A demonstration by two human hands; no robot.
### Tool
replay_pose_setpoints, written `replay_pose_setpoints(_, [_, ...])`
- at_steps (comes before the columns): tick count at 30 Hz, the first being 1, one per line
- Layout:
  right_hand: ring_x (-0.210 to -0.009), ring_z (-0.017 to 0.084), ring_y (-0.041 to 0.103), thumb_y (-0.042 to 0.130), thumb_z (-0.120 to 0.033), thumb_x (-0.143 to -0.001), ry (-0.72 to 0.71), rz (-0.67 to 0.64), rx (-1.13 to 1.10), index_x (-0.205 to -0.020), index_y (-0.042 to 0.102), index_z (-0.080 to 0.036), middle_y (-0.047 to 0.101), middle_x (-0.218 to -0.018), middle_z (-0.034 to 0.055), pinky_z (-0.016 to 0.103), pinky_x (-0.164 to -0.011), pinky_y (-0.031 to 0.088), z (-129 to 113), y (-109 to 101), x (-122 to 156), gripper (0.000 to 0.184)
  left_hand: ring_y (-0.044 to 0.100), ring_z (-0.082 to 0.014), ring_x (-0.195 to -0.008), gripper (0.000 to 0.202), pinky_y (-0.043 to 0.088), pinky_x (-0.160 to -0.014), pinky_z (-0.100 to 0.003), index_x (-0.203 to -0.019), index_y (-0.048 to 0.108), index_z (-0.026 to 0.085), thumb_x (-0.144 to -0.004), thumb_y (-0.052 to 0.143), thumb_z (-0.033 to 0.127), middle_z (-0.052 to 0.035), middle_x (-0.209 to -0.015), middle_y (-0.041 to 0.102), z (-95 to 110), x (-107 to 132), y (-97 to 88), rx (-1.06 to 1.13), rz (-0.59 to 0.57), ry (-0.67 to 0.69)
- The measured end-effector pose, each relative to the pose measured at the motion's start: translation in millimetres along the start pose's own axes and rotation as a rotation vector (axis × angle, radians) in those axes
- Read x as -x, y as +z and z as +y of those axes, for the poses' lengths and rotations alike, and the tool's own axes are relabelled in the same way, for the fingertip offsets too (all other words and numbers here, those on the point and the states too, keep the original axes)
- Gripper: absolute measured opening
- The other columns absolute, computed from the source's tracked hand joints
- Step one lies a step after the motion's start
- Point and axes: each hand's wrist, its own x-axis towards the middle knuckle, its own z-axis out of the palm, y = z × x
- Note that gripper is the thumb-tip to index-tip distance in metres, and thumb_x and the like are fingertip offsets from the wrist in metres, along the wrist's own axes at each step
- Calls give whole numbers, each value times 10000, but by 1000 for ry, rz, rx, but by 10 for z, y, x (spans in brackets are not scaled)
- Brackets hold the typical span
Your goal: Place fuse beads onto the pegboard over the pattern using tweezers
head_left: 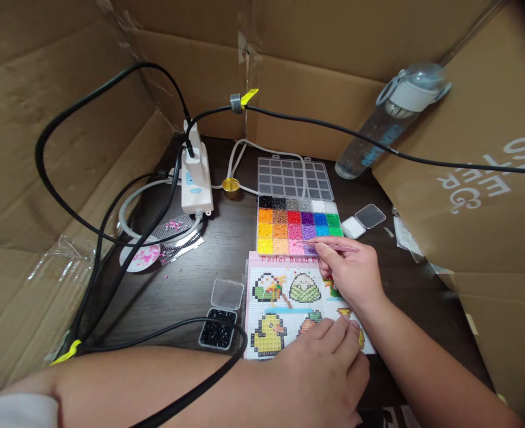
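My right hand [350,272] pinches thin metal tweezers [334,243], whose tip points left over the purple cells of an open bead tray [296,224] filled with many colours. My left hand [320,371] lies fingers-down on the lower part of a bead pattern sheet [284,306] printed with a duck, a chick and other pixel figures. Its fingers rest flat and hold nothing. A small open box of black beads [218,333] sits left of the sheet.
Cardboard walls surround the dark table on all sides. A white power strip [195,178] and black cables [111,238] lie at the left, with a pegboard and pink beads [173,235]. A water bottle [385,128] leans at the back right. A small white open case [361,221] sits beside the tray.
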Motion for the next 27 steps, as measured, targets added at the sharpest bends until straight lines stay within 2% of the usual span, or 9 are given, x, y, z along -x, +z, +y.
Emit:
replay_pose_setpoints(9, [-407,76,465,746,-336,-762,0,-15,28,-882,774,-126,586,-507,-5,217,-385,368,-30,11,3,243,368,-326,-1342,604,331,-1009,-422,-1280,507,99,-876,496,548,-196,-1474,397,13,7,-10,20,-5,-17])
replay_pose_setpoints(17, [-407,84,463,737,-304,-785,-47,25,-23,-861,771,-143,553,-468,-16,225,-388,368,-75,-46,2,181,372,-340,-1331,585,336,-1011,-445,-1276,514,93,-881,489,524,-212,-1462,394,14,-9,-5,13,14,-2])
replay_pose_setpoints(22, [-457,80,466,741,-279,-794,-138,43,-125,-880,775,-169,657,-621,32,242,-419,395,-56,-156,-41,144,361,-335,-1340,586,349,-1008,-444,-1279,514,104,-887,476,537,-204,-1475,373,14,-2,-42,25,3,-14])
replay_pose_setpoints(27, [-463,70,460,743,-263,-796,-150,29,-168,-874,780,-175,689,-693,50,240,-424,384,-54,-184,-47,123,370,-342,-1329,571,344,-1016,-460,-1268,526,105,-887,476,528,-205,-1463,388,8,-5,-51,19,5,-10])
